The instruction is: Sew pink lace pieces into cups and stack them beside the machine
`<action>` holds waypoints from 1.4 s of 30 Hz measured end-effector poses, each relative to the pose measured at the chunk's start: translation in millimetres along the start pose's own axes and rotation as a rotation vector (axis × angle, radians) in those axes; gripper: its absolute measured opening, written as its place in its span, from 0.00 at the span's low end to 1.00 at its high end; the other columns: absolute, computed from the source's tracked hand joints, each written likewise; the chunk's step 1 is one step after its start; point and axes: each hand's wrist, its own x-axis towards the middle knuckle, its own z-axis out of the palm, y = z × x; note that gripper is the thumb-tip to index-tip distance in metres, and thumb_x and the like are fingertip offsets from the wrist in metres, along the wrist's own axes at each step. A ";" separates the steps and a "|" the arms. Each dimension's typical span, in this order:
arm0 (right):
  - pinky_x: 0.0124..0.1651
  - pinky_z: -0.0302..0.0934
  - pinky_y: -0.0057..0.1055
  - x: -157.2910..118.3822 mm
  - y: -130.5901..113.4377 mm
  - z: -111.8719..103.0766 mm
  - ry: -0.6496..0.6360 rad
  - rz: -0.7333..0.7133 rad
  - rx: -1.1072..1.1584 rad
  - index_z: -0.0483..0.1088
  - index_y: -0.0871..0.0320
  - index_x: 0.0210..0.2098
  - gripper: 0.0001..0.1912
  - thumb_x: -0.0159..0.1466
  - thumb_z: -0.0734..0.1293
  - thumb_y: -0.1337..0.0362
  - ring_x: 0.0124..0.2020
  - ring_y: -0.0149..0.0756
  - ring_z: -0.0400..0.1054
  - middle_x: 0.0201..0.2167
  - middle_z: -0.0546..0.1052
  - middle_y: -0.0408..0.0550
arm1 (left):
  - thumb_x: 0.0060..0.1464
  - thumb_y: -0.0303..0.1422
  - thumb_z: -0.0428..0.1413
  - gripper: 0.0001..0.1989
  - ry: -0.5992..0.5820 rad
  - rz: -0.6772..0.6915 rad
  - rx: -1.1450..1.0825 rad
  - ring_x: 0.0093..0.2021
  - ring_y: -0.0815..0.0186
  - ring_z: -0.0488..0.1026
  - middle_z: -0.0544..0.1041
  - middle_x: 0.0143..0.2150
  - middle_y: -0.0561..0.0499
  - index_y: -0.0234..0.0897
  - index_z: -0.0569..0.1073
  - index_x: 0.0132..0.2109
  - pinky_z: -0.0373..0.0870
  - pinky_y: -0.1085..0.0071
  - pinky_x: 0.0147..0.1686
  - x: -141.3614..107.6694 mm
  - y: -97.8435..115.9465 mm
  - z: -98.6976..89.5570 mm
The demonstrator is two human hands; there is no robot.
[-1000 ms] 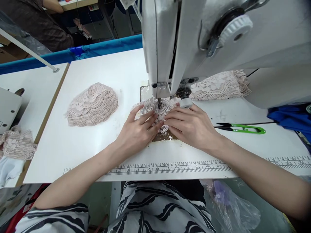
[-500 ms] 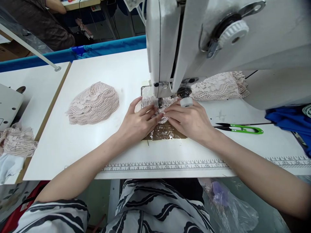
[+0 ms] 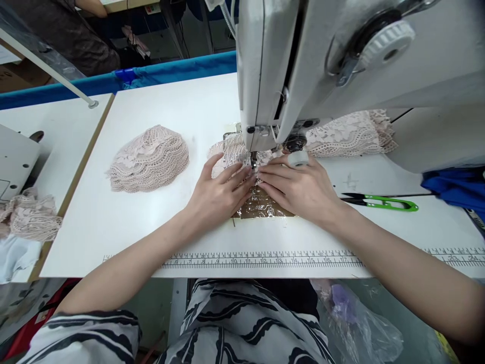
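Observation:
A piece of pale pink lace [image 3: 232,151] lies under the presser foot [image 3: 253,159] of the white sewing machine [image 3: 265,71]. My left hand [image 3: 217,194] rests on the lace's near edge, left of the foot, thumb and fingers apart. To the right of the foot, my right hand [image 3: 303,187] lies with its fingers stretched out over the lace, fingertips close to the needle area. Part of the lace is hidden beneath both hands. Brown shiny tape [image 3: 261,205] covers the table just below them.
A lace pile [image 3: 149,159] sits left on the white table [image 3: 151,227], another lace stack [image 3: 350,134] behind the machine head. Green thread snips [image 3: 390,203] and blue cloth [image 3: 450,184] lie right. A printed ruler [image 3: 265,260] runs along the front edge. A person [image 3: 76,35] is beyond.
The lace has shifted: more of it now shows to the left of the presser foot, beyond my left hand. Both hands stay beside the foot. The whole view has moved slightly.

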 end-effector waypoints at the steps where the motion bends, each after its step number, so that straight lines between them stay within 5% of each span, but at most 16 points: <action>1: 0.57 0.58 0.42 -1.2 -0.7 -1.0 0.005 -0.022 -0.004 0.79 0.57 0.43 0.12 0.71 0.63 0.64 0.42 0.39 0.73 0.44 0.83 0.44 | 0.69 0.31 0.50 0.14 0.004 0.008 -0.001 0.57 0.57 0.75 0.79 0.55 0.46 0.38 0.75 0.56 0.60 0.44 0.65 -1.4 2.5 -1.9; 9: 0.54 0.60 0.41 -3.1 -1.9 -3.3 -0.006 -0.046 -0.048 0.79 0.60 0.44 0.12 0.71 0.64 0.65 0.43 0.39 0.73 0.44 0.83 0.43 | 0.65 0.29 0.54 0.15 0.016 -0.040 -0.151 0.56 0.55 0.76 0.80 0.52 0.45 0.40 0.76 0.56 0.55 0.41 0.68 -4.3 3.8 -2.1; 42: 0.62 0.53 0.45 2.7 -1.0 2.1 -0.124 0.055 -0.087 0.75 0.62 0.52 0.16 0.72 0.60 0.63 0.51 0.43 0.71 0.48 0.81 0.49 | 0.69 0.32 0.48 0.15 -0.016 -0.133 -0.165 0.56 0.55 0.76 0.80 0.53 0.48 0.42 0.76 0.56 0.50 0.34 0.69 2.6 -9.1 8.4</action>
